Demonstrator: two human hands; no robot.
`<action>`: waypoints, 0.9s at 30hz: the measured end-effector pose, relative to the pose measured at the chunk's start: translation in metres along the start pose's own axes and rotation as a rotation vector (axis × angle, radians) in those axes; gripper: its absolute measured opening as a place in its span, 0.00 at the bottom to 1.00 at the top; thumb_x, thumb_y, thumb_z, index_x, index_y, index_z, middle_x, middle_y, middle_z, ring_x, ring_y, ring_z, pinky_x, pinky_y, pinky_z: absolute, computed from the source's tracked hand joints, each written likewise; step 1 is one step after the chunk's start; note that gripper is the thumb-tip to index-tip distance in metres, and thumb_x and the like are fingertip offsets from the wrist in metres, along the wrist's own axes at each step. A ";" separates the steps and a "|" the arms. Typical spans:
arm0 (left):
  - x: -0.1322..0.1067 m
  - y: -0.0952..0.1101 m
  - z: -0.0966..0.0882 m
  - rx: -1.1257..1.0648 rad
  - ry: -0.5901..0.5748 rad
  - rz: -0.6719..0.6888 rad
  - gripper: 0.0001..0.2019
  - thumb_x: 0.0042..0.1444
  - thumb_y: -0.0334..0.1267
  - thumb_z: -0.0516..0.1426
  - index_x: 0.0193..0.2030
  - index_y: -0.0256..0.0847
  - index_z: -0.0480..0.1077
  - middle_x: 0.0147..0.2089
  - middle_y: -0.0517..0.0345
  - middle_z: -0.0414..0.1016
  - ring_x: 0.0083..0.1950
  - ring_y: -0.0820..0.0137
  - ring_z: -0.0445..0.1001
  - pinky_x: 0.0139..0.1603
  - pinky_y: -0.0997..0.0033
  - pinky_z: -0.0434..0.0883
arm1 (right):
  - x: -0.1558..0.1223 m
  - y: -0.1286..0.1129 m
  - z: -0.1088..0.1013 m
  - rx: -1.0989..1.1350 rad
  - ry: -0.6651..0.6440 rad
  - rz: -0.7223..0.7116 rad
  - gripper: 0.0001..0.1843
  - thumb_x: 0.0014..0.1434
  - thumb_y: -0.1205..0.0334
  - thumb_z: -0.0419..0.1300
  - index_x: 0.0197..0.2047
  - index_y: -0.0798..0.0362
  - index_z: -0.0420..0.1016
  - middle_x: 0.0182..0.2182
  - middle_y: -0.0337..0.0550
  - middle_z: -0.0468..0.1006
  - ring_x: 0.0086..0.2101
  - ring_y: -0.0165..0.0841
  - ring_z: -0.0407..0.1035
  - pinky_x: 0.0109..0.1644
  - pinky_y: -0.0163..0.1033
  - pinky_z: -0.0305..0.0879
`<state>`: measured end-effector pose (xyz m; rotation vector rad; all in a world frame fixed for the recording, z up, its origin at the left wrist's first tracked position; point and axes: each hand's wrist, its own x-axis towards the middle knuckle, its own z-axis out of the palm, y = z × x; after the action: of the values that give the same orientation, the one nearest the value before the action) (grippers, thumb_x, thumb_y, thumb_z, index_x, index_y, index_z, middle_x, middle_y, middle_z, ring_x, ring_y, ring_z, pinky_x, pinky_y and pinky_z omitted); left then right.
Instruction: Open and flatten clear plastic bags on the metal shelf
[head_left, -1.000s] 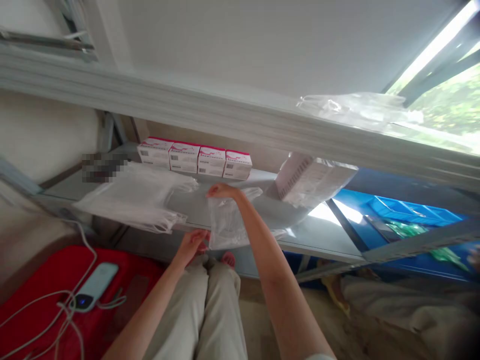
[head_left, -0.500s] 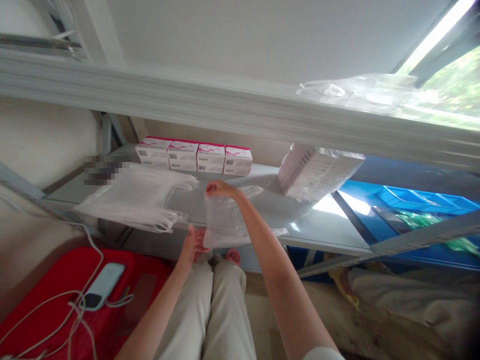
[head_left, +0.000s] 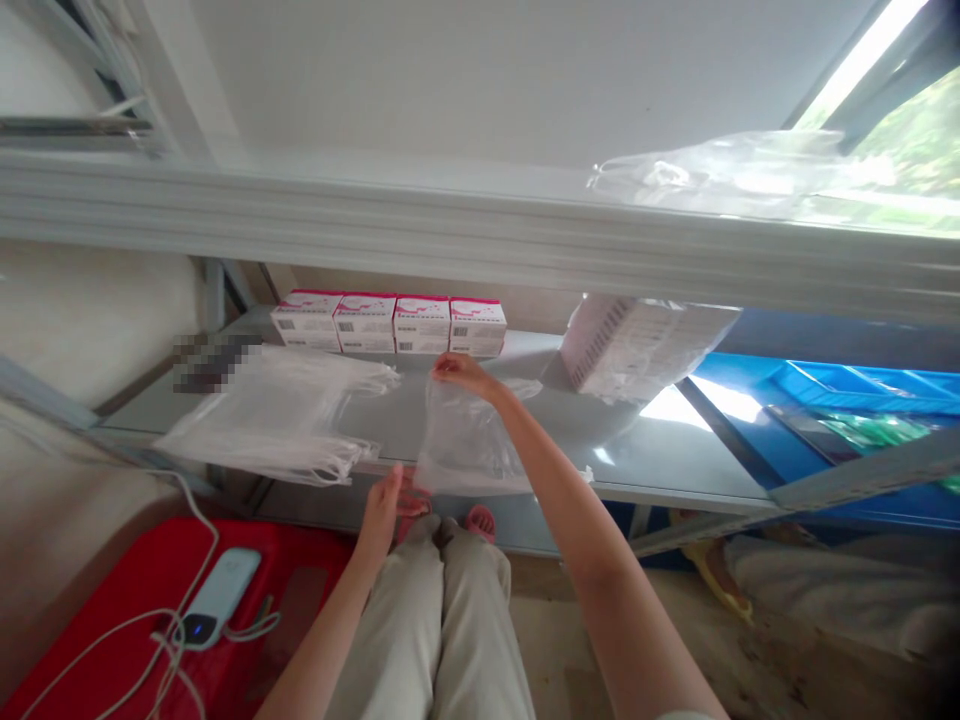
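Although the bare right forearm (head_left: 566, 495) hides part of the clear plastic bag (head_left: 469, 445) at the front of the flat grey shelf (head_left: 637, 460), the right hand (head_left: 459, 372), bent at the wrist, pinches its far-left corner. The left hand (head_left: 384, 512), thumb raised, is beside the near-left corner; whether it grips cannot be told.

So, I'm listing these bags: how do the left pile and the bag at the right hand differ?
The pile looks thicker and whiter; the bag looks thinner, more see-through. The right hand pinches the bag; no hand is on the pile. Both look plastic, with handles pointing right in the view.
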<state>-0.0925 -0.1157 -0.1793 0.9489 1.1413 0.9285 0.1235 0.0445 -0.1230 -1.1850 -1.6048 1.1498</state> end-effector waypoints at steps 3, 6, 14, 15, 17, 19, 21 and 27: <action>0.001 -0.004 0.004 0.049 0.027 0.064 0.26 0.40 0.59 0.64 0.33 0.35 0.74 0.26 0.54 0.78 0.23 0.69 0.75 0.24 0.73 0.74 | -0.003 -0.005 0.009 -0.078 -0.053 0.008 0.10 0.48 0.62 0.65 0.31 0.56 0.69 0.28 0.38 0.75 0.31 0.28 0.66 0.37 0.32 0.63; -0.003 -0.010 0.006 0.040 0.013 0.095 0.25 0.39 0.58 0.64 0.31 0.34 0.74 0.24 0.57 0.76 0.22 0.70 0.74 0.25 0.73 0.74 | -0.004 -0.011 0.012 -0.187 -0.073 0.027 0.06 0.50 0.67 0.63 0.33 0.59 0.70 0.29 0.39 0.76 0.32 0.26 0.65 0.39 0.30 0.62; -0.006 -0.020 -0.002 0.048 -0.008 0.096 0.21 0.46 0.55 0.60 0.31 0.34 0.73 0.22 0.58 0.76 0.14 0.77 0.64 0.18 0.77 0.66 | -0.002 -0.020 0.018 -0.374 -0.037 0.014 0.07 0.54 0.68 0.61 0.36 0.64 0.73 0.33 0.42 0.77 0.32 0.24 0.65 0.39 0.28 0.60; -0.006 -0.022 -0.004 0.035 -0.015 0.096 0.22 0.46 0.55 0.60 0.32 0.34 0.73 0.22 0.58 0.76 0.14 0.77 0.64 0.18 0.77 0.66 | -0.003 -0.022 0.021 -0.384 -0.042 -0.001 0.08 0.54 0.67 0.61 0.36 0.64 0.74 0.33 0.43 0.78 0.32 0.24 0.65 0.39 0.28 0.60; -0.006 -0.025 -0.006 -0.002 -0.029 0.083 0.23 0.45 0.56 0.60 0.32 0.33 0.72 0.22 0.56 0.77 0.15 0.75 0.67 0.18 0.76 0.66 | -0.007 -0.026 0.023 -0.419 -0.069 -0.040 0.11 0.54 0.63 0.62 0.39 0.63 0.75 0.35 0.44 0.78 0.34 0.26 0.66 0.40 0.30 0.61; -0.006 -0.029 -0.010 -0.035 -0.042 0.059 0.25 0.44 0.58 0.61 0.34 0.33 0.71 0.22 0.54 0.77 0.17 0.73 0.69 0.19 0.76 0.67 | -0.011 -0.027 0.017 -0.507 -0.112 -0.027 0.16 0.53 0.58 0.65 0.42 0.59 0.76 0.39 0.45 0.78 0.37 0.29 0.68 0.42 0.32 0.62; -0.005 -0.032 -0.015 -0.039 -0.045 0.037 0.27 0.42 0.59 0.62 0.35 0.33 0.71 0.21 0.54 0.77 0.17 0.72 0.70 0.19 0.76 0.67 | -0.015 -0.024 0.002 -0.613 -0.153 0.078 0.19 0.50 0.55 0.68 0.44 0.54 0.77 0.42 0.45 0.78 0.39 0.34 0.70 0.44 0.35 0.63; -0.006 -0.030 -0.023 -0.041 -0.037 -0.034 0.30 0.37 0.61 0.63 0.37 0.34 0.70 0.19 0.59 0.75 0.16 0.73 0.70 0.18 0.76 0.69 | -0.047 -0.005 -0.076 -0.649 -0.033 0.281 0.18 0.54 0.57 0.64 0.48 0.55 0.77 0.43 0.51 0.79 0.40 0.38 0.73 0.43 0.38 0.67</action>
<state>-0.1129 -0.1282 -0.2093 0.9074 1.0993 0.9004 0.2050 0.0131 -0.1029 -1.8581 -1.9541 0.8264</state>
